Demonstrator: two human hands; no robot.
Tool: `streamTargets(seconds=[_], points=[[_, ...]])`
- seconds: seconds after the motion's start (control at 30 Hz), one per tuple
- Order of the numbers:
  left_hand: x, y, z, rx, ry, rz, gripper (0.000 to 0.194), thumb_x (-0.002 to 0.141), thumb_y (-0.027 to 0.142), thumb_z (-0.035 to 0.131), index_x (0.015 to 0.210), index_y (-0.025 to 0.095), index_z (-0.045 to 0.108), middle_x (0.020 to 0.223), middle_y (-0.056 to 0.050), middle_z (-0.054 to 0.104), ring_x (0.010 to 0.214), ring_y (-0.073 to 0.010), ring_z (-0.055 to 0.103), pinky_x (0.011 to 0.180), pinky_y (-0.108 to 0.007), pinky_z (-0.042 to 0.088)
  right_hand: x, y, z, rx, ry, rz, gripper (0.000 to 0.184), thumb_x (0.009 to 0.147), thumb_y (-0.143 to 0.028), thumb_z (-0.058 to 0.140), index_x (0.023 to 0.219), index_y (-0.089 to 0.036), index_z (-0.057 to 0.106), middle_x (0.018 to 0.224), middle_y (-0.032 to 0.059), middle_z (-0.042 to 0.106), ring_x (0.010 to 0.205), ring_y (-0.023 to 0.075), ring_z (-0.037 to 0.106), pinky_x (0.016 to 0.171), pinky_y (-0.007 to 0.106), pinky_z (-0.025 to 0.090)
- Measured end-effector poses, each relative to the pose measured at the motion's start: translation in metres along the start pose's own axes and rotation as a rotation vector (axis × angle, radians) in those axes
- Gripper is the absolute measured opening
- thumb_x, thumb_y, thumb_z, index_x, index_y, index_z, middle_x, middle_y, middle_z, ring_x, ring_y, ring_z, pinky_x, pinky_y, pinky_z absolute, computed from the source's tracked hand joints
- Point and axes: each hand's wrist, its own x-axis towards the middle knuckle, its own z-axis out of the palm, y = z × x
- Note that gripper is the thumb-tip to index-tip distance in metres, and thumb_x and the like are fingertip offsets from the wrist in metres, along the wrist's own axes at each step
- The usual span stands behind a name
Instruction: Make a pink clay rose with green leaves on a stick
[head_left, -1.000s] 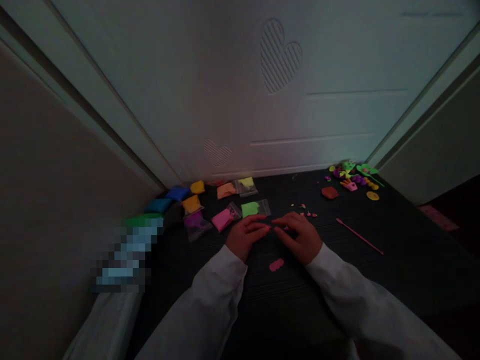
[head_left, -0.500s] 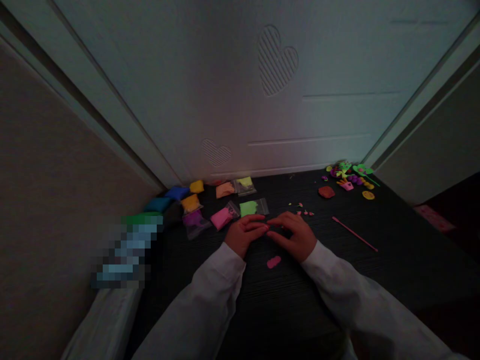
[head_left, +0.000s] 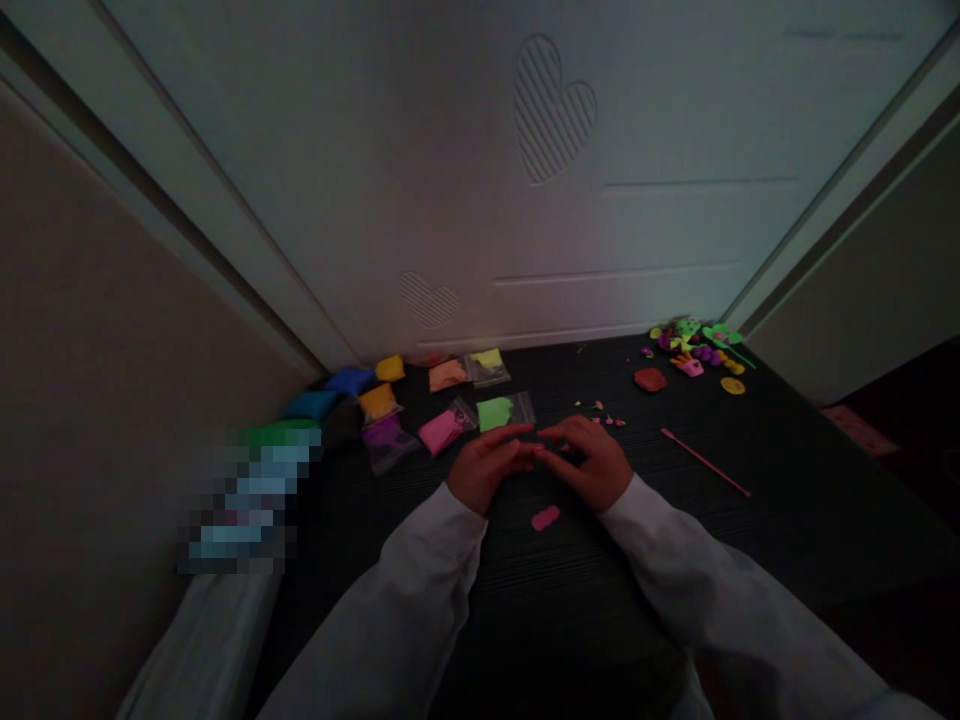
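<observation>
My left hand (head_left: 484, 470) and my right hand (head_left: 592, 462) meet at their fingertips above the dark table, fingers curved inward. A small pink piece of clay (head_left: 539, 452) shows faintly where the thumb tips come together, and both hands pinch it. Much of it is hidden by the fingers, and the light is dim. Just below the hands lies a flat pink clay piece with a wavy edge (head_left: 545, 518). Beyond my right hand are several tiny pink and green clay bits (head_left: 609, 421).
Bags of green clay (head_left: 495, 413), pink clay (head_left: 442, 430) and purple clay (head_left: 386, 440) lie left, among other colours. A pink stick (head_left: 705, 462), a red lump (head_left: 650, 379) and colourful clay figures (head_left: 686, 345) lie right. A white panel (head_left: 450, 200) stands behind; another person's sleeve (head_left: 202, 640) is at left.
The fingertips have shifted slightly against each other, with the right thumb now closer to the left one. The view has tilted a little; the things on the table have stayed put.
</observation>
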Motion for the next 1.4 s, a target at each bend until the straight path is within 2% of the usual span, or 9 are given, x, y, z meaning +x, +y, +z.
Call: streamTargets(seconds=[0.27,0.57,0.8,0.97,1.17,1.27,1.4], points=[[-0.001,0.0011,0.0004,0.023,-0.052,0.041,0.034,0.07,0.019,0.051,0.104,0.014,0.051,0.086,-0.008,0.064,0.083,-0.0175,0.057,0.076,-0.03,0.039,-0.0001,-0.0001,-0.0008,-0.035,0.003,0.054,0.023,0.071,-0.034,0.053,0.09,-0.022,0.057,0.08,0.0021,0.057,0.071,0.0129,0.052,0.071,0.031,0.041],[-0.0036,0.0004,0.0006,-0.018,-0.092,0.043,0.032,0.071,0.018,0.049,0.102,0.013,0.052,0.085,-0.008,0.064,0.082,-0.0171,0.056,0.079,-0.031,0.036,-0.0007,-0.0011,-0.0014,0.006,-0.013,0.027,0.025,0.072,-0.032,0.052,0.094,-0.022,0.056,0.081,0.0025,0.056,0.077,0.0138,0.051,0.071,0.03,0.041],[-0.0019,0.0006,0.0024,-0.07,-0.089,0.007,0.037,0.071,0.016,0.05,0.107,0.015,0.046,0.085,-0.008,0.063,0.082,-0.0169,0.056,0.078,-0.033,0.038,-0.0011,-0.005,-0.0052,0.041,0.011,-0.008,0.013,0.071,-0.026,0.053,0.081,-0.021,0.06,0.081,0.0032,0.052,0.079,0.0135,0.05,0.072,0.029,0.04],[0.0019,-0.0046,-0.0011,0.121,0.018,0.119,0.036,0.064,0.015,0.059,0.098,0.02,0.052,0.089,-0.003,0.061,0.083,-0.0145,0.055,0.079,-0.03,0.039,0.0002,-0.0066,-0.0071,0.187,0.025,0.057,0.009,0.069,-0.025,0.056,0.076,-0.02,0.059,0.08,0.0019,0.051,0.073,0.0112,0.049,0.065,0.026,0.04],[-0.0004,-0.0056,0.0012,0.497,0.039,0.186,0.02,0.06,0.021,0.064,0.079,0.017,0.06,0.082,-0.001,0.06,0.079,-0.0128,0.054,0.076,-0.027,0.041,0.0001,-0.0086,-0.0039,0.351,-0.013,0.143,0.009,0.069,-0.027,0.056,0.074,-0.02,0.058,0.076,0.0011,0.051,0.071,0.0112,0.048,0.06,0.025,0.038],[-0.0019,-0.0035,0.0017,0.609,0.054,0.277,0.016,0.061,0.023,0.062,0.075,0.016,0.061,0.082,-0.002,0.058,0.079,-0.0128,0.054,0.074,-0.025,0.041,0.0001,-0.0089,-0.0024,0.378,-0.036,0.164,0.009,0.069,-0.027,0.057,0.074,-0.02,0.058,0.075,0.0007,0.051,0.068,0.0105,0.047,0.057,0.024,0.037],[-0.0028,-0.003,0.0007,0.68,0.05,0.309,0.014,0.064,0.025,0.06,0.075,0.016,0.061,0.079,-0.002,0.058,0.077,-0.0124,0.053,0.071,-0.025,0.041,0.0003,-0.0091,-0.0025,0.366,-0.053,0.175,0.011,0.069,-0.029,0.056,0.074,-0.019,0.058,0.074,0.0007,0.051,0.066,0.0102,0.047,0.056,0.024,0.036]])
